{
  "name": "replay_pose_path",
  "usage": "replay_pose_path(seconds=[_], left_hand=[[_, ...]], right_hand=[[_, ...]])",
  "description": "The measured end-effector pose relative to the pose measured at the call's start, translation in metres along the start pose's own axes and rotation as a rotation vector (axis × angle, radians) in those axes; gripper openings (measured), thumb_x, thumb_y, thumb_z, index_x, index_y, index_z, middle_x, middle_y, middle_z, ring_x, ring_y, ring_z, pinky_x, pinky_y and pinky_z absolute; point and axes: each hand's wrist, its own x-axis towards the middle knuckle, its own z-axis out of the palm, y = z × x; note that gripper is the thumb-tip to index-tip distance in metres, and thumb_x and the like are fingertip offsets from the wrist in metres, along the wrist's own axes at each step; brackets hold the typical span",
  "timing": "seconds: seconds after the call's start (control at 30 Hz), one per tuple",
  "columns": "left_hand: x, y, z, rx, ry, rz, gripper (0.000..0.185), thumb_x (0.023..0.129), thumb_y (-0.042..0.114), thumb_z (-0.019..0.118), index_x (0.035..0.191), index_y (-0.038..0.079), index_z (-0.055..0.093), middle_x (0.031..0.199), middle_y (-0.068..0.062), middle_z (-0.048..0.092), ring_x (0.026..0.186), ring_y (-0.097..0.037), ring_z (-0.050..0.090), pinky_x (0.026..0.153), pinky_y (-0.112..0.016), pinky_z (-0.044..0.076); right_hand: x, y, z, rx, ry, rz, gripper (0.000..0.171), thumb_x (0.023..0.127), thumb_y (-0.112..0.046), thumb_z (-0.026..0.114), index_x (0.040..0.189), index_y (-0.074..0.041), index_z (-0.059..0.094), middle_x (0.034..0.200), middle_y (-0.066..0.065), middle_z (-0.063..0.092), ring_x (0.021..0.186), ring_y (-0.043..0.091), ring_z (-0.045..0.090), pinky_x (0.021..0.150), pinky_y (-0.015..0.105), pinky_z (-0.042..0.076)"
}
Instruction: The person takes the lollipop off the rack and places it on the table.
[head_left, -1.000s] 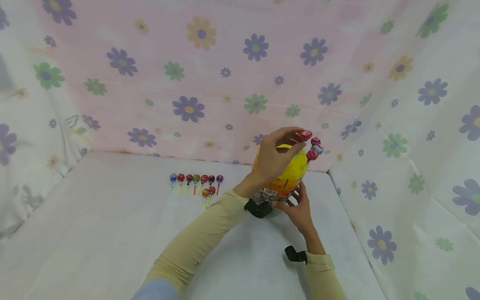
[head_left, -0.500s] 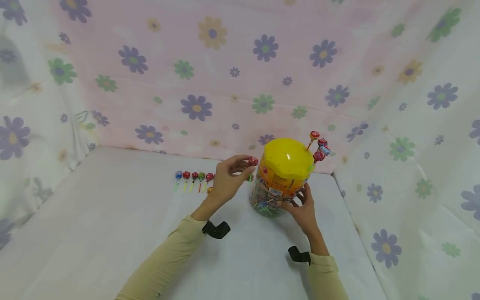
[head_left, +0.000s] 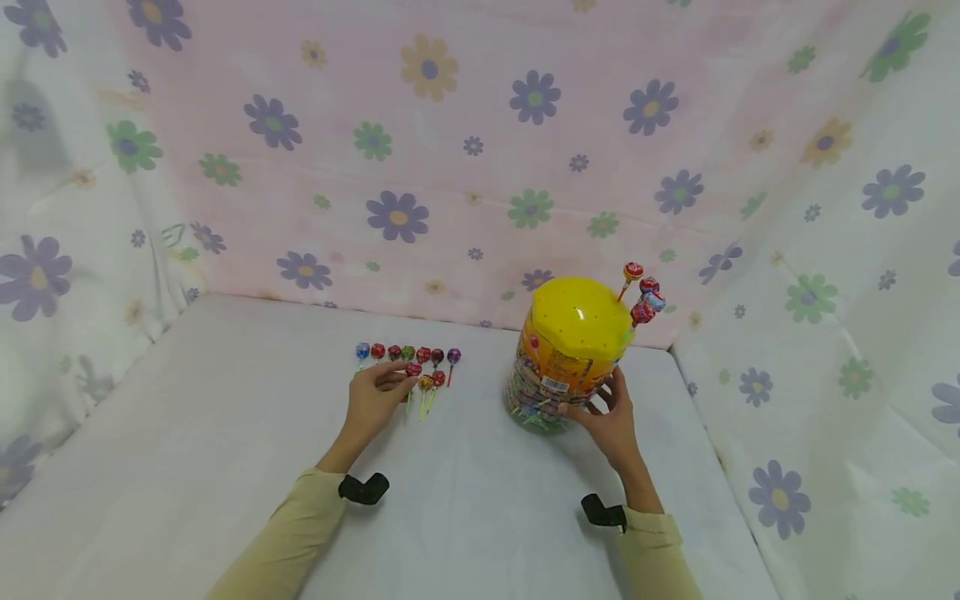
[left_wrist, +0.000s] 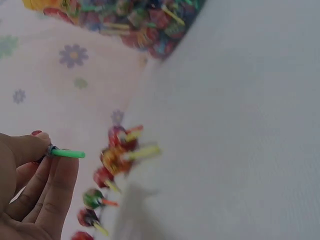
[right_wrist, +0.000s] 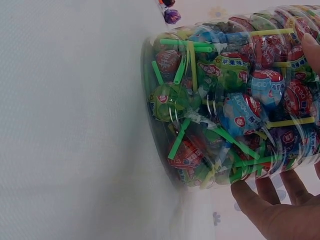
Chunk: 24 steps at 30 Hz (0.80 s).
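My left hand (head_left: 377, 398) pinches a red-wrapped lollipop (head_left: 413, 369) by its head, over the left end of a short front row. In the left wrist view its green stick (left_wrist: 69, 153) points away from the fingers. Two lollipops, one of them orange (head_left: 426, 382), lie just right of it. My right hand (head_left: 611, 421) grips the lower right side of a clear jar (right_wrist: 235, 100) full of wrapped lollipops. The jar stands upright under a yellow lid (head_left: 581, 317) dotted with small holes. Several lollipops (head_left: 642, 312) stick up from the lid's right edge.
Behind the left hand a row of several lollipops (head_left: 423, 354) lies on the white tabletop (head_left: 465, 500), sticks toward me. A flowered cloth (head_left: 465, 225) hangs behind and at both sides. Black wrist mounts (head_left: 363, 489) sit on both forearms.
My left hand has come from the lid, past the jar's left side, to the lollipop rows, carrying the red lollipop. The right hand keeps its grip on the jar.
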Motion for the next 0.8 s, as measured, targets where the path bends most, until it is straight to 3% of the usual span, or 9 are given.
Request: replay_pose_path(seconds=[0.33,0.53,0.8], left_hand=[[0.009,-0.029,-0.01,0.155,0.03,-0.092,0.029,0.091,0.01,0.077,0.116,-0.003,0.072,0.096,-0.021,0.076,0.087,-0.031,0.076,0.071,-0.027,0.061],[0.015,-0.038,-0.004,0.207,0.029,-0.071,0.029,0.088,0.009,0.079,0.113,-0.004,0.073,0.091,-0.02,0.076,0.08,-0.028,0.076,0.068,-0.027,0.06],[0.018,-0.035,0.004,0.255,0.056,-0.031,0.024,0.086,0.008,0.081,0.105,-0.005,0.075,0.086,-0.02,0.076,0.075,-0.026,0.073,0.063,-0.027,0.056]], right_hand=[[0.0,0.001,-0.001,-0.005,0.003,-0.002,0.1,0.085,-0.009,0.083,0.162,-0.018,0.02,0.155,0.019,0.036,0.145,0.042,0.035,0.118,0.06,0.034],[0.0,0.0,-0.001,-0.009,0.001,0.001,0.099,0.085,-0.009,0.083,0.161,-0.019,0.02,0.155,0.018,0.036,0.145,0.042,0.035,0.118,0.06,0.034],[0.0,0.0,0.001,-0.006,0.002,-0.003,0.098,0.085,-0.01,0.083,0.161,-0.017,0.021,0.154,0.018,0.036,0.145,0.043,0.035,0.118,0.06,0.033]])
